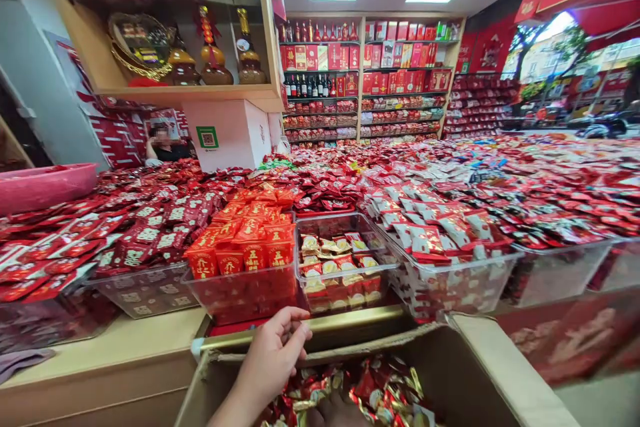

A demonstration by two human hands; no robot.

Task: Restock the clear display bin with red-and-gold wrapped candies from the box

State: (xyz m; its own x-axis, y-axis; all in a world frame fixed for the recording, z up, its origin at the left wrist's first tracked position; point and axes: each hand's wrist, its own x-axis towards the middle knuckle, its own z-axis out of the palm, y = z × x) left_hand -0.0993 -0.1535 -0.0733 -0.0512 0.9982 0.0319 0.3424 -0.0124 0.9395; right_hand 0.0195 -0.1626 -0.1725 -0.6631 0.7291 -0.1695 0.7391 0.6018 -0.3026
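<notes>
My left hand [274, 352] is at the bottom centre, its fingers curled over the back rim of an open cardboard box [465, 360]. The box holds several red and gold wrapped candies [380, 390]. A shaded shape low in the box looks like my right hand [334, 411], sunk among the candies with its fingers hidden. Just beyond the box stands a clear plastic bin [345, 267], about half full of gold and red candies.
Clear bins heaped with red packets [245, 240] line a wooden counter [115, 347], and red sweets cover the display behind. A pink basin [45, 185] sits far left. A person [163, 143] sits behind the display. Shelves of bottles and red boxes [365, 73] line the back wall.
</notes>
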